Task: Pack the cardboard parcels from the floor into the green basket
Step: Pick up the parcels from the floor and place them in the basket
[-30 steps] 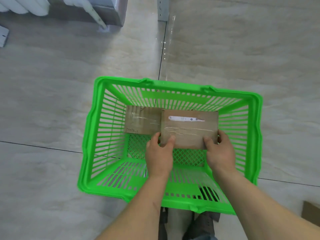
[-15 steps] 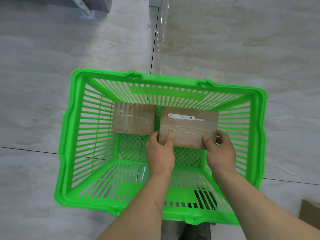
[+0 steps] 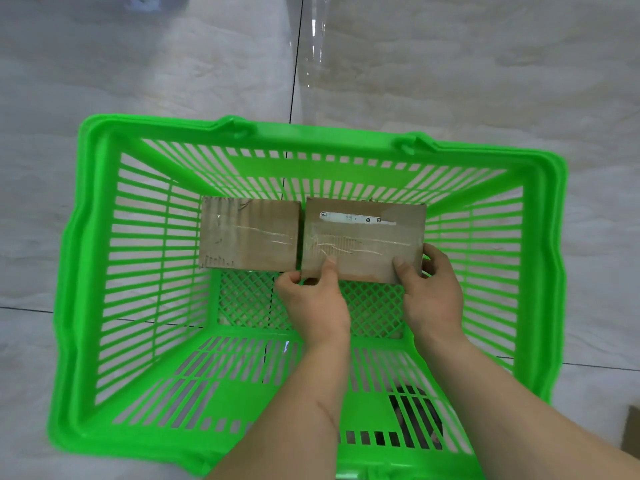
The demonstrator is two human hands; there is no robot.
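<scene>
Holding 2nd box inside green basket

Sitting on pale glossy marble-look floor tiles [image 3: 173,81] w/ thin dark grout lines, green basket [image 3: 86,271] is rigid plastic: rectangular, slotted side walls, diamond-mesh bottom, thick rolled rim. Inside, along far wall, 2 brown cardboard boxes side by side, nearly touching. Left box [image 3: 247,233]: squarish, corrugated face scuffed, clear tape strip across it, resting on basket bottom, no hand on it. Right box [image 3: 363,237]: longer, clear tape plus a torn white label strip near its top edge. Left hand [image 3: 313,301] grips right box's near-left corner, thumb on top face, fingers curled under. Right hand [image 3: 431,289] grips near-right corner, thumb on top, fingers wrapped round the end. 3rd cardboard piece [image 3: 632,431] at far right frame edge, on floor, mostly cut off.
</scene>
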